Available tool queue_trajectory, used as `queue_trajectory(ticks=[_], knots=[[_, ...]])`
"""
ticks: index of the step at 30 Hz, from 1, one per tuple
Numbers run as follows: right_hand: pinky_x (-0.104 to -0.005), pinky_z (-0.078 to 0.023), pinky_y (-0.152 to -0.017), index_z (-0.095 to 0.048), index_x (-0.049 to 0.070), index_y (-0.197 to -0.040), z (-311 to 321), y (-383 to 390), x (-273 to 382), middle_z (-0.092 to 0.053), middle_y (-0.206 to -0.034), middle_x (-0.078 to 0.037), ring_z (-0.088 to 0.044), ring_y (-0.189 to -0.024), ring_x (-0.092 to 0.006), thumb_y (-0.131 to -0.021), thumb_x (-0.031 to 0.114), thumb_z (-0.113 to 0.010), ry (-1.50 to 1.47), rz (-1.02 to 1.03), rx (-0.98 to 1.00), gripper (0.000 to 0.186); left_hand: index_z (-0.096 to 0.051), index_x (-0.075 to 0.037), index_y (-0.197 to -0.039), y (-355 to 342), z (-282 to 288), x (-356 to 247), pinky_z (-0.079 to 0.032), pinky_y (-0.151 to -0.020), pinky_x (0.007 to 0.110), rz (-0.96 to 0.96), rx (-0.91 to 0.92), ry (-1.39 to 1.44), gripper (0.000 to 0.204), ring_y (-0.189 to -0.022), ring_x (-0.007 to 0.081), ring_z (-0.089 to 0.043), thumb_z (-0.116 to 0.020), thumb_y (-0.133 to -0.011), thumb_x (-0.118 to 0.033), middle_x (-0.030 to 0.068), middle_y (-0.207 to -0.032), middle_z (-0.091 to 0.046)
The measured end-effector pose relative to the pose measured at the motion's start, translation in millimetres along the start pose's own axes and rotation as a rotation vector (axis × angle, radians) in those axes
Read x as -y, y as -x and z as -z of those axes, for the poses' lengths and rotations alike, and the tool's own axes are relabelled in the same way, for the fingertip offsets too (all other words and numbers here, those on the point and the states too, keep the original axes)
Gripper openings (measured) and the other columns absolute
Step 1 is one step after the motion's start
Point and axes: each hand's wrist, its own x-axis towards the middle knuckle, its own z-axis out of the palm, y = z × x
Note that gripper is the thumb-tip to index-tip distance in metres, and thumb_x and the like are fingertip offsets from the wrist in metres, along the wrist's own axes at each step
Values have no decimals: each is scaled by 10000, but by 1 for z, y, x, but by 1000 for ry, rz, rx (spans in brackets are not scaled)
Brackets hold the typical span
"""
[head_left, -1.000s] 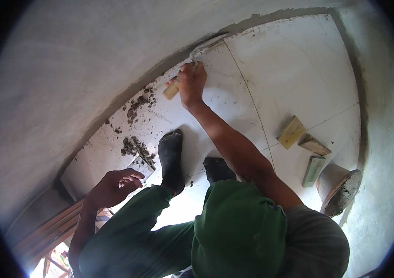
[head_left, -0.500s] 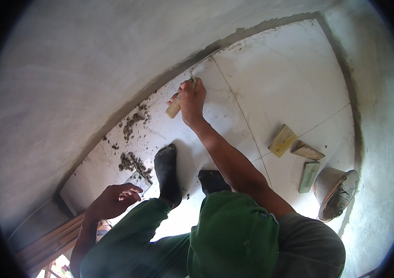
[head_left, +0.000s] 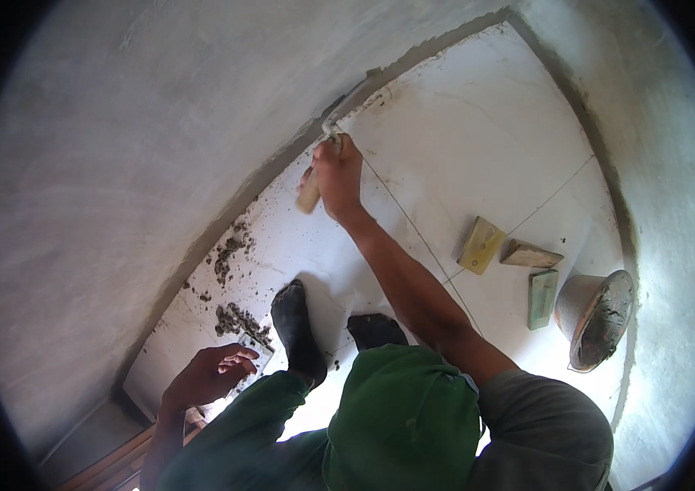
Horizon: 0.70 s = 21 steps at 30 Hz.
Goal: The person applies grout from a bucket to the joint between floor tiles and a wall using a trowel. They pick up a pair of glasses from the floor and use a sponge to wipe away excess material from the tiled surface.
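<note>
My right hand is closed round the pale wooden handle of a trowel. The trowel's bent metal neck reaches to the grey mortar strip where wall meets floor; its blade is hard to make out. At the lower left, my left hand hangs beside my knee with loosely bent fingers and nothing visible in them. Just past those fingertips lies a flat greyish plate, partly hidden. Dark mortar crumbs are scattered next to it on the white tiles.
To the right on the tiled floor lie a yellow block, a wooden piece and a green block. A mortar-smeared bucket leans by the right wall. My dark-covered feet stand mid-floor. Brown planks are at lower left.
My right hand has moved the trowel along the floor edge, bringing its neck against the mortar strip. The view has shifted a little. My left hand remains near the plate.
</note>
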Motion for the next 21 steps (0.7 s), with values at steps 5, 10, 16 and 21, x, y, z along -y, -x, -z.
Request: queue_trajectory(ticks=[5, 10, 16, 21], knots=[[-463, -595, -494, -500, 43, -1008, 16, -16, 16, -543, -834, -107, -606, -542, -239, -1017, 148, -535, 24, 29, -106, 111, -704, -34, -1372, -3, 4, -6, -586, -978, 358, -86, -1, 10, 322, -1043, 159, -750, -642, -1123, -230, 88, -1123, -812], [-471, -593, -521, -520, 53, -1023, 40, -56, 40, -544, -838, -104, -613, -593, -241, -1006, 167, -541, -28, -19, -142, 117, -696, -38, -1383, -14, 4, -1, -577, -1003, 367, -87, 42, -5, 319, -1082, 164, -741, -642, -1118, -207, 84, -1146, -805], [-490, -578, -508, -517, 47, -1009, 41, -48, 67, -541, -841, -104, -602, -598, -242, -1006, 168, -535, 92, 135, -46, 122, -697, -27, -1371, -10, 5, -10, -579, -1015, 367, -43, 35, -26, 307, -1105, 173, -748, -638, -1119, -194, 93, -1156, -801], [-470, -560, -475, -514, 51, -987, 52, -104, 73, -536, -835, -94, -589, -566, -232, -1013, 151, -539, -52, 74, -191, 107, -697, -11, -1366, -17, 8, -20, -578, -1030, 375, -83, 63, -55, 316, -1110, 186, -754, -638, -1125, -205, 111, -1146, -805]])
